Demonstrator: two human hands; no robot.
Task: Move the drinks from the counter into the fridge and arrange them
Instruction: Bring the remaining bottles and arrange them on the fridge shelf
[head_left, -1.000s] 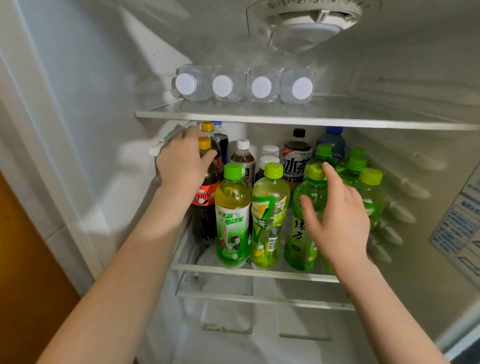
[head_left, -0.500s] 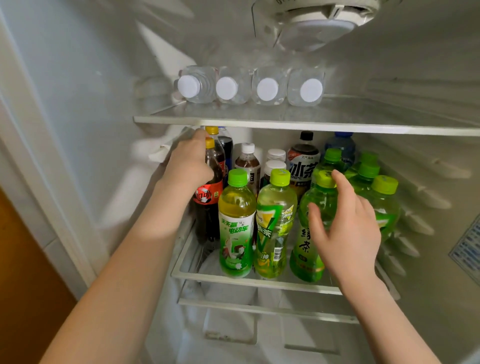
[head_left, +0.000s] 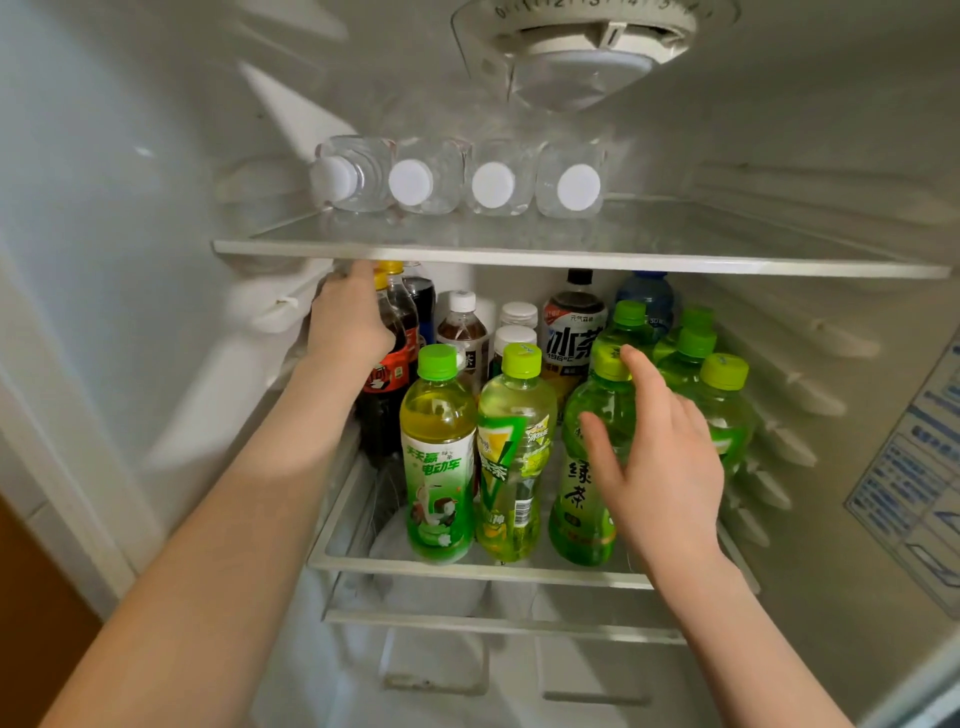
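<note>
Grips the cola bottle (head_left: 387, 384) with the left hand (head_left: 345, 322) — fingers (head_left: 358, 270) curled round its neck and shoulder from the left side. Holds it upright, long axis vertical, yellow cap close under the glass shelf (head_left: 571, 254) overhead.

Spreads the right hand (head_left: 660, 457) open before the green tea bottle (head_left: 587, 467), third to the right of the cola bottle in the front row. Holds nothing there: thumb over the label, forefinger by the cap, contact impossible to tell.

Looks like the arranging stage, with drinks packed behind and to the right of the cola bottle. Shows four water bottles (head_left: 493, 182) lying on their sides above it, caps forward.

Probably calls for a slide rather than a lift — little headroom above the cap. Puts the left hand nearest, already on the bottle, and the right hand well to its right. Risks nudging the yellow tea bottle (head_left: 439, 447) just right of the cola bottle, tall, narrow and likely to tip.
</note>
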